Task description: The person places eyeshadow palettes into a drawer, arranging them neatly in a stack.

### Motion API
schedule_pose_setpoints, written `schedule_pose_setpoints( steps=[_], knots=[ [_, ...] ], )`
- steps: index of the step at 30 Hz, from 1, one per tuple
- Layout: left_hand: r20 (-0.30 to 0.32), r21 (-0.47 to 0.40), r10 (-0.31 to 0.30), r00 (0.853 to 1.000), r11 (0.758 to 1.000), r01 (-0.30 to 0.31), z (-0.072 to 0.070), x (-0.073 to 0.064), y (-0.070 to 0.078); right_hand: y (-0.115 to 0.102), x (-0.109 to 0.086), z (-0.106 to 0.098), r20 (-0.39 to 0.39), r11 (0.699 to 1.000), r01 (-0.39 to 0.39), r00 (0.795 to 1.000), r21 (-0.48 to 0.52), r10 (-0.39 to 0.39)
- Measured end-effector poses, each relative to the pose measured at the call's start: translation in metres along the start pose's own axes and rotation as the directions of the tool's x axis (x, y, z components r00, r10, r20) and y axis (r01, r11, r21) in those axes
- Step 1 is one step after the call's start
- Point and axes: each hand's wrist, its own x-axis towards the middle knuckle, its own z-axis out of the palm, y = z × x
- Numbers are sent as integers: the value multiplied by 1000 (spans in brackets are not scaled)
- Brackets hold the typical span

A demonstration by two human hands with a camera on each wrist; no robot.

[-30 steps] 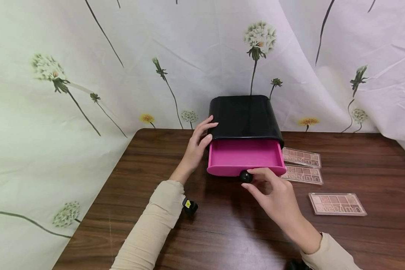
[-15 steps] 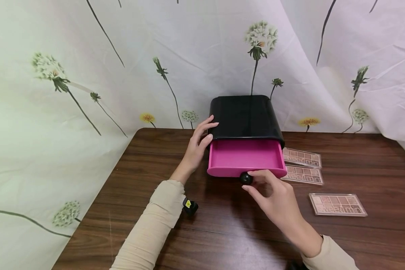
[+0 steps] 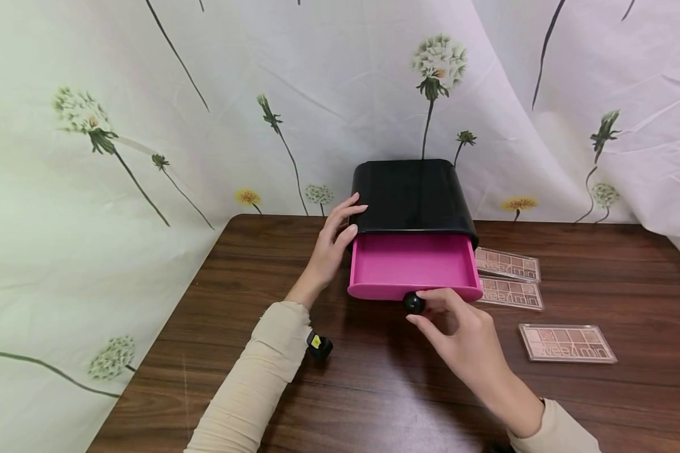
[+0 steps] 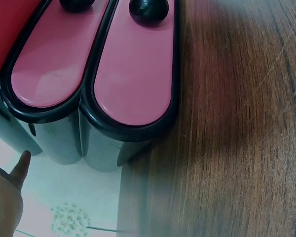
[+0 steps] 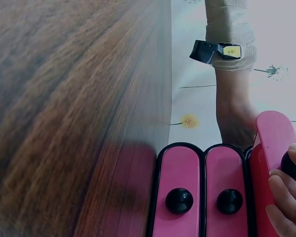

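A black drawer box (image 3: pixel 412 195) stands at the back of the table, its pink top drawer (image 3: pixel 379 290) pulled partway out. Nothing lies in the part of the drawer that shows. Between thumb and fingers my right hand (image 3: pixel 467 336) pinches the drawer's round black knob (image 3: pixel 413 303). My left hand (image 3: pixel 325 253) rests against the box's left side, fingers extended along the upper edge. Two lower pink drawers (image 5: pixel 179 165) with black knobs sit closed in the right wrist view. The left wrist view catches only part of the left hand (image 4: pixel 2 197).
Two clear-lidded eyeshadow palettes (image 3: pixel 510 293) lie right of the box, their left ends hidden behind it. A third palette (image 3: pixel 566 343) lies nearer, to the right of my right hand. Behind the brown wooden table (image 3: pixel 232 264) hangs a flower-printed cloth (image 3: pixel 204 126).
The top drawer has slid slightly further out toward me, with my right hand moving back along with its knob. My left hand has stayed on the box.
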Motion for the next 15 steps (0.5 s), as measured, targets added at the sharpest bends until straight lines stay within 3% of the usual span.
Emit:
schedule_pose_setpoints(
  steps=[15],
  knots=[
    [8, 0, 28, 1000, 1000, -28, -1, 0, -5, 0, -3, -1, -3, 1000, 19, 1000, 2, -19]
  ],
)
